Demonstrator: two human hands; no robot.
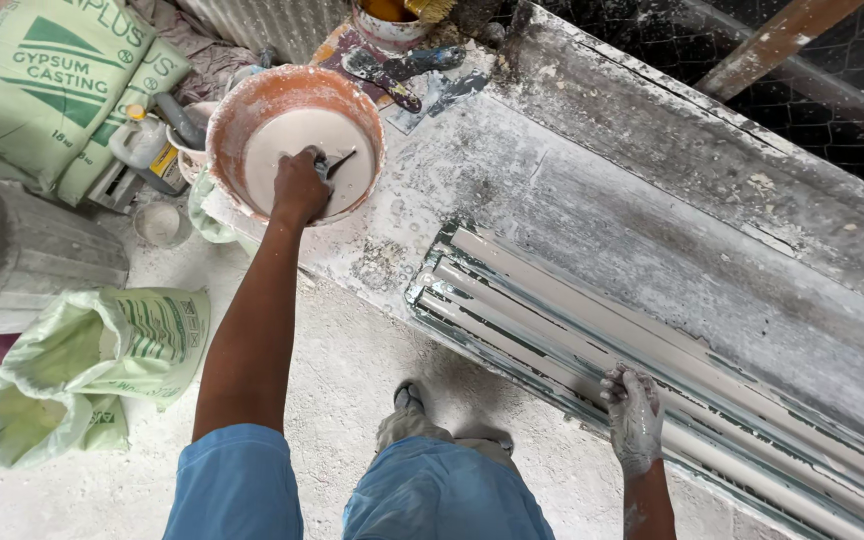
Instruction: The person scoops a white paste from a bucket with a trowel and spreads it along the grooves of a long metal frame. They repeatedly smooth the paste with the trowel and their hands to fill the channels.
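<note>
Dusty concrete floor and a long plaster-crusted workbench fill my head view. I see the left hand closed around a small tool inside the orange bowl of pale wet plaster, at the bench's far end. The right hand, white with plaster, rests open and flat on the ribbed cornice mould. I judge the bowl, near the edge, could tip if stirred hard.

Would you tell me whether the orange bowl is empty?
No, the orange bowl holds pale wet plaster, and the left hand dips a dark tool into it.
</note>
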